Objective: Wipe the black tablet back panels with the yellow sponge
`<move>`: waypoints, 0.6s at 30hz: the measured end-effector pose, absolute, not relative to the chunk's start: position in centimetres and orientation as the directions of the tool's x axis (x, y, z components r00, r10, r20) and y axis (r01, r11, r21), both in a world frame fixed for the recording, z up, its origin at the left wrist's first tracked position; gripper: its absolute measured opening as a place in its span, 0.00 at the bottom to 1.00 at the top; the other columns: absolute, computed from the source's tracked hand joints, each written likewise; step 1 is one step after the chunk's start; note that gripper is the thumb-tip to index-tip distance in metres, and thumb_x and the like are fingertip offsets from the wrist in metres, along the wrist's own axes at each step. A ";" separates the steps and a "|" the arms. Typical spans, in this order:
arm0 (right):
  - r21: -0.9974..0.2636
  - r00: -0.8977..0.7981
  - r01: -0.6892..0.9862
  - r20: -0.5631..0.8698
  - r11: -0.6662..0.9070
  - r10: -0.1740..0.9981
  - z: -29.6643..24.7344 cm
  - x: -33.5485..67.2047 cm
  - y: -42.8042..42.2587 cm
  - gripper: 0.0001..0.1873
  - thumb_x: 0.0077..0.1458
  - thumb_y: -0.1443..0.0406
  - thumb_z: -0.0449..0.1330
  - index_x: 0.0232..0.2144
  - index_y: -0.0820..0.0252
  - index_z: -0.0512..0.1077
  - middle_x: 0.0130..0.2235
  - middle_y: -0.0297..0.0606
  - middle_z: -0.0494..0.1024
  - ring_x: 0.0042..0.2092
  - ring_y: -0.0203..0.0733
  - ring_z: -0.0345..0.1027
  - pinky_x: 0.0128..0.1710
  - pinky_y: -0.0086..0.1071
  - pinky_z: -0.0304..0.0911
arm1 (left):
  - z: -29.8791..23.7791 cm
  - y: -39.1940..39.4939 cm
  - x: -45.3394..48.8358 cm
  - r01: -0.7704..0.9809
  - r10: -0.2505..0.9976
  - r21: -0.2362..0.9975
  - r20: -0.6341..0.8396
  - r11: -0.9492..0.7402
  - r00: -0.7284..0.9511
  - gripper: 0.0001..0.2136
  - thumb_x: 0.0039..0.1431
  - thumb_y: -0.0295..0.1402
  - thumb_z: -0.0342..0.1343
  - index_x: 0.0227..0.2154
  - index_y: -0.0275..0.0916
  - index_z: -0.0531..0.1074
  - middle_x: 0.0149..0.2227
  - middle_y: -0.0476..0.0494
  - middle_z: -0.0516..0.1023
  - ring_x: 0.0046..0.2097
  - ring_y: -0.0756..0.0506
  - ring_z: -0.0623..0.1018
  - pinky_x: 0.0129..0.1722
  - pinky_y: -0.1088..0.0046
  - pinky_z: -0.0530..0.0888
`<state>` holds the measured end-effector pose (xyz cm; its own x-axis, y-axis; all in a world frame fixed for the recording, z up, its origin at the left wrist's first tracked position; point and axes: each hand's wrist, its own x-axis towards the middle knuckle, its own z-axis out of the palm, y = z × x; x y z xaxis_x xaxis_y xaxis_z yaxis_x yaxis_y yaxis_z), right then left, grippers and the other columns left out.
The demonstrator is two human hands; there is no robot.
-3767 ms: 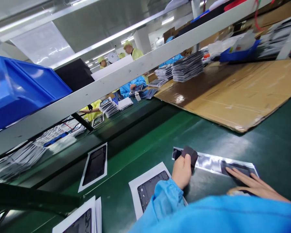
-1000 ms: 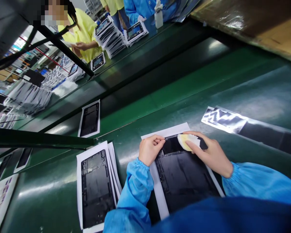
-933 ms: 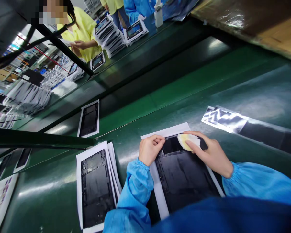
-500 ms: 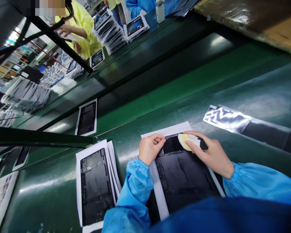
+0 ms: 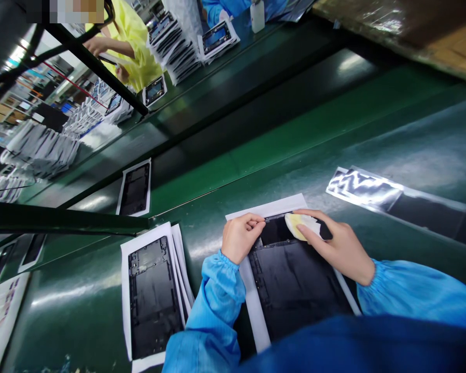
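A black tablet back housing (image 5: 298, 285) lies on a white sheet (image 5: 252, 311) in front of me. A glossy dark strip (image 5: 275, 231) crosses its upper part. My left hand (image 5: 240, 235) is closed at the housing's upper left, thumb and finger pinched over its top edge; what they hold is too small to make out. In my right hand (image 5: 336, 246) is a white-and-yellow pad (image 5: 301, 226), gripped between thumb and fingers and resting on the right part of the dark strip. The right fingertips are partly hidden behind the pad.
Left of my arm lies a stack topped by another black housing (image 5: 155, 300). Clear film with dark patches (image 5: 376, 190) lies to the right. A green beam (image 5: 65, 218) juts in from the left. Across the belt, a person in yellow (image 5: 135, 52) handles a device beside stacked housings (image 5: 178, 54).
On the belt, the far housing has shifted slightly left and toward me. The hands of the person in yellow have moved. Both my hands and the pad look unchanged.
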<state>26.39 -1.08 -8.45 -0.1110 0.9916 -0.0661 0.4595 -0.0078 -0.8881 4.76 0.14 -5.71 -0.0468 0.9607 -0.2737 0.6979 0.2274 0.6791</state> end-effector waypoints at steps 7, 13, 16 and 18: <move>-0.885 -0.100 0.466 -0.057 -0.003 0.993 -8.4 26.4 -1.1 0.22 0.55 0.47 0.55 0.45 0.50 0.76 0.24 0.29 0.78 0.11 0.34 0.49 0.19 0.35 0.58 | -5.8 0.1 4.7 0.703 0.963 0.677 -0.264 0.217 -0.043 0.04 0.54 0.29 0.62 0.31 0.43 0.82 0.27 0.53 0.81 0.28 0.53 0.77 0.33 0.78 0.72; -0.876 -0.108 0.482 -0.062 -0.002 0.992 -8.4 26.4 -1.2 0.22 0.56 0.47 0.55 0.46 0.49 0.76 0.21 0.27 0.75 0.11 0.35 0.49 0.20 0.34 0.58 | -5.8 0.1 4.6 0.702 0.965 0.680 -0.257 0.211 -0.041 0.04 0.54 0.29 0.62 0.31 0.43 0.81 0.26 0.54 0.81 0.28 0.53 0.77 0.32 0.78 0.73; -0.873 -0.108 0.488 -0.058 0.002 0.992 -8.5 26.4 -1.2 0.23 0.56 0.47 0.54 0.46 0.49 0.76 0.20 0.27 0.74 0.11 0.35 0.49 0.19 0.35 0.58 | -5.7 0.2 4.7 0.702 0.963 0.678 -0.265 0.218 -0.043 0.04 0.54 0.29 0.62 0.31 0.43 0.81 0.26 0.54 0.81 0.28 0.53 0.77 0.33 0.78 0.73; -0.871 -0.105 0.491 -0.053 0.006 0.993 -8.5 26.3 -1.2 0.23 0.56 0.46 0.54 0.46 0.50 0.76 0.20 0.27 0.74 0.11 0.35 0.49 0.19 0.35 0.57 | -5.7 0.2 4.7 0.704 0.962 0.676 -0.269 0.219 -0.041 0.04 0.54 0.29 0.62 0.31 0.43 0.82 0.26 0.53 0.81 0.28 0.53 0.77 0.33 0.78 0.72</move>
